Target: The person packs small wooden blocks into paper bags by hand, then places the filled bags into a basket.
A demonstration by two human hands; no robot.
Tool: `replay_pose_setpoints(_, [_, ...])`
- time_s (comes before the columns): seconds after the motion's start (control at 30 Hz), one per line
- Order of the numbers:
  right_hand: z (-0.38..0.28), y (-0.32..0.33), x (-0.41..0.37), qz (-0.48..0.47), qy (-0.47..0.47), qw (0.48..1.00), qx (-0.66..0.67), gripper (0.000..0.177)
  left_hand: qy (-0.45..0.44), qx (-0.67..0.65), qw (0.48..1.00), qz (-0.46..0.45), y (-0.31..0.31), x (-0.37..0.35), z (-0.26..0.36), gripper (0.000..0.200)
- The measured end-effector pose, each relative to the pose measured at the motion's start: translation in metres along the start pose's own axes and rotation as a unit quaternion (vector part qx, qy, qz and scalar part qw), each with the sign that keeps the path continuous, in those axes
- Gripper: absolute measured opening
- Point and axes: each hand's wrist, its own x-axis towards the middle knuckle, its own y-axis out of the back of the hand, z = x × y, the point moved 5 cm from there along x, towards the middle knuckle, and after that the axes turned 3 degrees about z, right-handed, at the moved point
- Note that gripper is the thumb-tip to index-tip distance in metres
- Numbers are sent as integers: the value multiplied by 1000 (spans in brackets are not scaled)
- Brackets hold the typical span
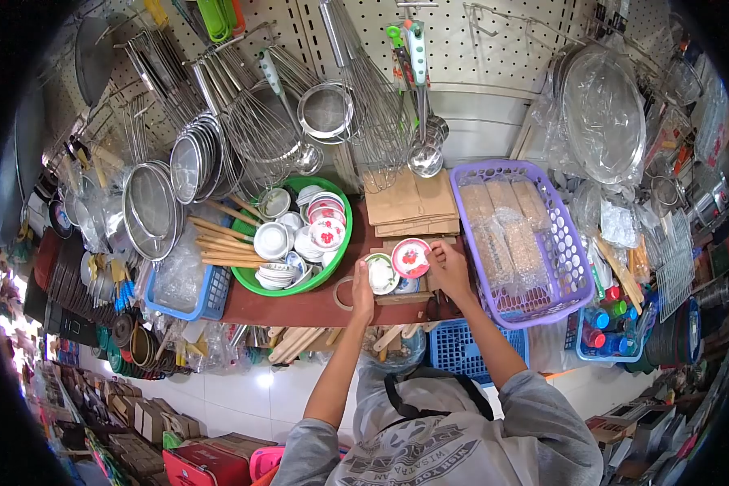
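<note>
My right hand (pixel 452 274) pinches the rim of a small pink-rimmed bowl (pixel 411 257) with a red flower inside. Just left of it, a small green-rimmed bowl (pixel 382 275) with a pale inside rests against the fingers of my left hand (pixel 362 293), which grips its left edge. The two bowls overlap at their rims. A blue-patterned dish (pixel 407 286) shows partly below them. More small bowls (pixel 327 235), plain white or flowered, are piled in a green basin (pixel 342 257) to the left.
Brown paper sheets (pixel 409 202) lie stacked behind my hands on the dark red counter (pixel 255 309). A ring of tape (pixel 344 293) and scissors (pixel 443 306) lie near its front edge. Right stands a purple basket (pixel 577 271) with bagged packs; whisks (pixel 373 121) and strainers hang above.
</note>
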Motion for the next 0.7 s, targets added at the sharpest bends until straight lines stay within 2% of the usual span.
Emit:
replay_pose_setpoints(0.13, [5,7,-3,27,21,998,-46,16,8,-40,999,30,7,8,-14,59])
replay_pose_setpoints(0.23, [9,2,-7,-14,26,998,-57,15,23,-48,998,15,8,8,-15,62])
replay_pose_setpoints(0.43, [-2,-14,-13,-100,87,966,-224,10,18,-47,999,-8,7,9,-17,62])
replay_pose_setpoints(0.63, [-3,-22,-15,-132,91,944,-287,24,-7,36,999,-27,-1,3,-7,62])
replay_pose_setpoints(0.7, [5,-23,-14,-104,122,942,-295,25,-9,49,998,-39,-2,3,-6,62])
